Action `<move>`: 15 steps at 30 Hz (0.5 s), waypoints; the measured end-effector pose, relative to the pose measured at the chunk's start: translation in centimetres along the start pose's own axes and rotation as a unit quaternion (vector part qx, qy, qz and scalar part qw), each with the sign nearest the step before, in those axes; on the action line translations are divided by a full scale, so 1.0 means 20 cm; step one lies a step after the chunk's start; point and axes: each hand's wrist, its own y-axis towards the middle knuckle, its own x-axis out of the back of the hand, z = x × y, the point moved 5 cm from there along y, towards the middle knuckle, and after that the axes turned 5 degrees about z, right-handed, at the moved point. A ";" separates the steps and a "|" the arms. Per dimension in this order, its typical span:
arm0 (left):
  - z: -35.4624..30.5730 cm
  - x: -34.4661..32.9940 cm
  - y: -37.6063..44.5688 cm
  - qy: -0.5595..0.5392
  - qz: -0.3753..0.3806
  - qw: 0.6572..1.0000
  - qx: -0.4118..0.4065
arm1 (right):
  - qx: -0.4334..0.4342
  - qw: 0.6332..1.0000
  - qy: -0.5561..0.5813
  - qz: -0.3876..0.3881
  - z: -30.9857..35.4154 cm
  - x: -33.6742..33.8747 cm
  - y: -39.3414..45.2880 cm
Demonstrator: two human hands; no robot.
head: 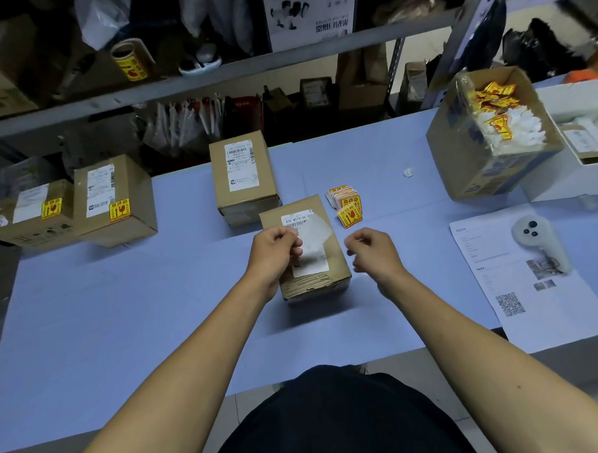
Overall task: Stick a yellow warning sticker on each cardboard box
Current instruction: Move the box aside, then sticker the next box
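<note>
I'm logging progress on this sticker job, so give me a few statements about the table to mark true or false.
1. The two boxes at the far left each carry a yellow sticker. True.
2. The box under the hands already shows a yellow sticker on top. False: only white labels show on it.
3. A loose pile of yellow stickers lies on the table just right of that box. True.
4. The open carton at the right is empty. False: it holds yellow stickers and white scraps.
5. The left hand pinches a whitish, translucent sheet over the box. True.
6. The right hand rests flat on the printed paper. False: it hovers beside the box, fingers curled.
</note>
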 end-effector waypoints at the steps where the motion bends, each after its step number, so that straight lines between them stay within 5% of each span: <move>1: 0.01 0.00 0.00 -0.042 0.018 0.998 0.030 | 0.015 0.999 0.043 0.025 0.05 -0.04 -0.02; 4: 0.04 -0.03 -0.04 -0.174 0.108 0.968 0.145 | 0.048 0.985 0.118 0.119 0.18 -0.14 -0.06; 8: 0.08 -0.03 -0.07 -0.162 0.181 0.950 0.198 | 0.052 0.966 0.110 0.227 0.24 -0.22 -0.09; 15: 0.09 0.00 -0.09 -0.166 0.218 0.940 0.204 | 0.042 0.962 0.106 0.247 0.24 -0.25 -0.09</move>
